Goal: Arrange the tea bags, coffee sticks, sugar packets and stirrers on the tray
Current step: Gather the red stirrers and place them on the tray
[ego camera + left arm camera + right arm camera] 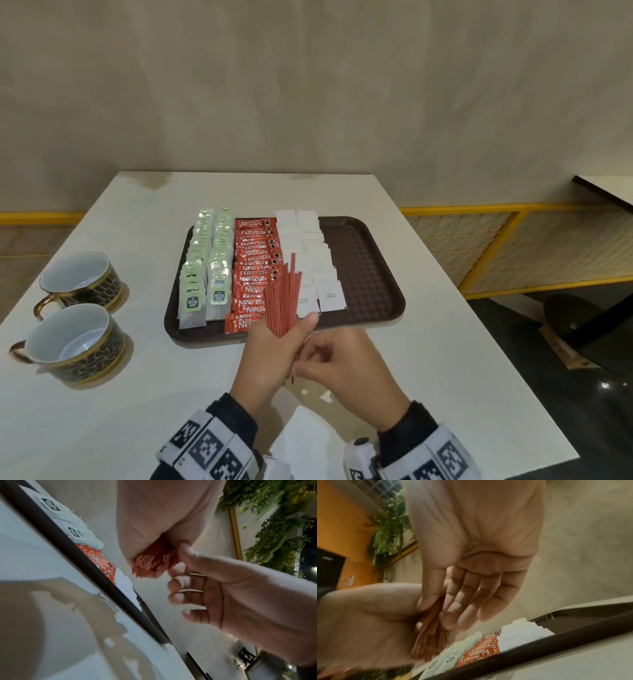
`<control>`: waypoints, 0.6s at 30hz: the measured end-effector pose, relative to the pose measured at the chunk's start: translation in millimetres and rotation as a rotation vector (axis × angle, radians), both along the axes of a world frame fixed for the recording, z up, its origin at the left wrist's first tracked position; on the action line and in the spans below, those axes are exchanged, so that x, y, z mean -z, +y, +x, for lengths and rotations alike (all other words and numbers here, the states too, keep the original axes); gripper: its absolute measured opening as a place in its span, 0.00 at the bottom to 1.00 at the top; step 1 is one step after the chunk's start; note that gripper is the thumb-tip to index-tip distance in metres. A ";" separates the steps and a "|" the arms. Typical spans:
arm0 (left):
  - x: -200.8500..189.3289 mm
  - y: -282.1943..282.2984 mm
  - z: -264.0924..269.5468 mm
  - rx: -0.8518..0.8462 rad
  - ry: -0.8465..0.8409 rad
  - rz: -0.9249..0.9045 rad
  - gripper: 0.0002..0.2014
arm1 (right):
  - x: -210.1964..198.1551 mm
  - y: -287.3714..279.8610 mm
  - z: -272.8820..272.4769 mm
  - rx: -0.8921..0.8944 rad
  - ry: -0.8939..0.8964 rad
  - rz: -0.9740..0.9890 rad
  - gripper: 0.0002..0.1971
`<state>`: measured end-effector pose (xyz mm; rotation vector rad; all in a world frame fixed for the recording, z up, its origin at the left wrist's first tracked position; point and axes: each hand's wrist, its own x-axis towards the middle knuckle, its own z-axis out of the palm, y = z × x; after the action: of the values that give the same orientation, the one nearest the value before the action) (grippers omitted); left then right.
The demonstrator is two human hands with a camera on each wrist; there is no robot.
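A brown tray (366, 274) lies mid-table in the head view. On it, from left to right, are two columns of green tea bags (205, 260), a column of red coffee sticks (255, 270) and two columns of white sugar packets (308, 246). My left hand (291, 329) grips a fanned bundle of red stirrers (284, 294) upright over the tray's near edge. My right hand (308, 363) pinches the bundle's lower ends. In the right wrist view its thumb (426, 601) presses on the stirrers (429, 635). The left wrist view shows the stirrer ends (150, 562) sticking out below my palm.
Two black-and-gold cups (82, 277) (73, 342) stand on the table's left side. A white sheet (308, 435) and small paper scraps (325, 395) lie near the front edge. The tray's right third is bare. A yellow railing (513, 240) runs beyond the table's right edge.
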<state>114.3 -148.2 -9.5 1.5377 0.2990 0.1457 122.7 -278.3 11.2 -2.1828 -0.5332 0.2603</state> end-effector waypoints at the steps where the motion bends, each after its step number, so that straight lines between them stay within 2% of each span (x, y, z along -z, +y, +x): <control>1: 2.2 -0.9 -1.5 -0.020 -0.022 0.018 0.13 | -2.2 -2.8 3.2 0.042 -0.016 0.074 0.07; 3: 7.7 -2.3 -2.6 -0.054 -0.052 0.041 0.12 | -9.4 -6.5 11.1 0.174 -0.029 0.256 0.03; 5: 13.0 -4.2 -1.1 -0.057 -0.056 0.046 0.07 | -17.5 -3.7 16.3 0.189 0.038 0.335 0.14; 7: 16.8 -7.6 2.0 -0.012 -0.071 0.075 0.05 | -20.2 5.8 17.8 0.090 0.119 0.358 0.24; 10: 17.8 -11.7 7.5 0.034 -0.082 0.105 0.12 | -17.0 15.5 21.3 -0.011 -0.005 0.260 0.24; 13: 17.5 -12.5 10.5 0.057 -0.014 0.131 0.16 | -15.8 15.6 25.5 -0.049 -0.155 0.140 0.17; 15: 23.5 -11.5 10.8 0.095 0.040 0.141 0.18 | -12.6 12.8 25.3 -0.060 -0.161 0.097 0.15; 18: 25.5 -10.3 8.0 0.170 0.077 0.169 0.18 | -7.9 5.7 24.0 -0.100 -0.179 0.000 0.16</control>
<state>122.3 -158.5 -35.0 1.7314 0.2195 -0.0234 146.6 -272.7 19.1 -2.1942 -0.7439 0.1185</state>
